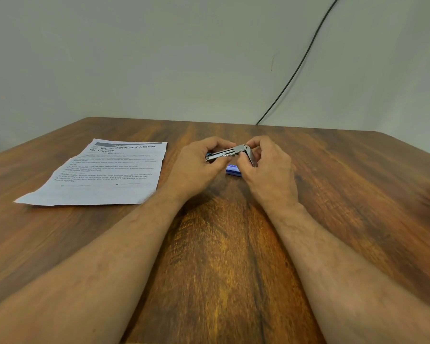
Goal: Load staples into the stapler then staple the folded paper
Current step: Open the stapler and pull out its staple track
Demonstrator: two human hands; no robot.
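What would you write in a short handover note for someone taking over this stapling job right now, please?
Left hand: grips the front end of the stapler, held above the table.
Right hand: fingers curled round the hinge end, at the swung-open cover.
Blue staple box: on the table under the hands.
Printed paper: lies on the table to the left, untouched.
Done: stapler opened. Whether staples are in the channel cannot be seen.
Left: finish loading, close the stapler, staple the paper.
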